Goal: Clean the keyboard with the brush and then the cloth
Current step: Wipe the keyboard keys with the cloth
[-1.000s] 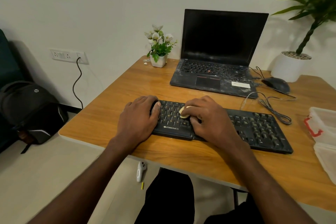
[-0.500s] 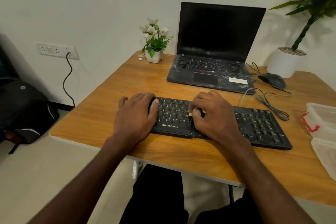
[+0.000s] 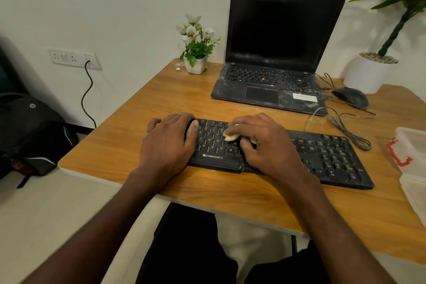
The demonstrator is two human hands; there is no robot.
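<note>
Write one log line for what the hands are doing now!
left hand: rests on keyboard | right hand: grips pale cloth on keys

Half a second ago our right hand (image 3: 265,143) hid nearly all of the small pale yellow cloth (image 3: 231,136) under its curled fingers (image 3: 247,145); now a wad of it shows at the fingertips again, pressed on the letter keys of the black plastic keyboard (image 3: 322,157), a little farther from the near edge.
</note>
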